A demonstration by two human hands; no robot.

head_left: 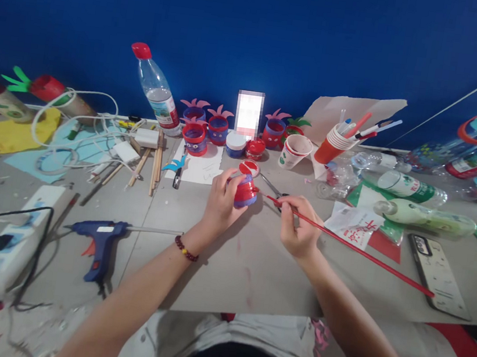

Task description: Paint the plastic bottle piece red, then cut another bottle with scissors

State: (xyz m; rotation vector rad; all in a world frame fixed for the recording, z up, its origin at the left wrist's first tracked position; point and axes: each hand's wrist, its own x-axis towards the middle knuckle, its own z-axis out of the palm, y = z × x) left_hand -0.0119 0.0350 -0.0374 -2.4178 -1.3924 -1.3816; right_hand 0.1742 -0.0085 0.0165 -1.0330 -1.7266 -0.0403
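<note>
My left hand [223, 200] is closed around a small cup [246, 192] painted red and blue, held tilted above the table. Between the fingers of my right hand [300, 225] is a long red paintbrush [369, 255], its tip close to the cup's painted side; whether it touches I cannot tell. Just behind the cup lies a round lid [249, 169] with red paint on it. A small jar of red paint [255, 148] and a white-lidded jar [236, 144] stand farther back. Near them are several painted cups, such as the red one with eyes [194, 139], with pink leaf shapes on top.
A blue glue gun [102, 240] and a white power strip [14, 243] lie at left. A paper cup [295, 151] and a cup of pens [335, 144] stand behind my right hand. Plastic bottles [413, 188] and a phone [438, 278] are at right.
</note>
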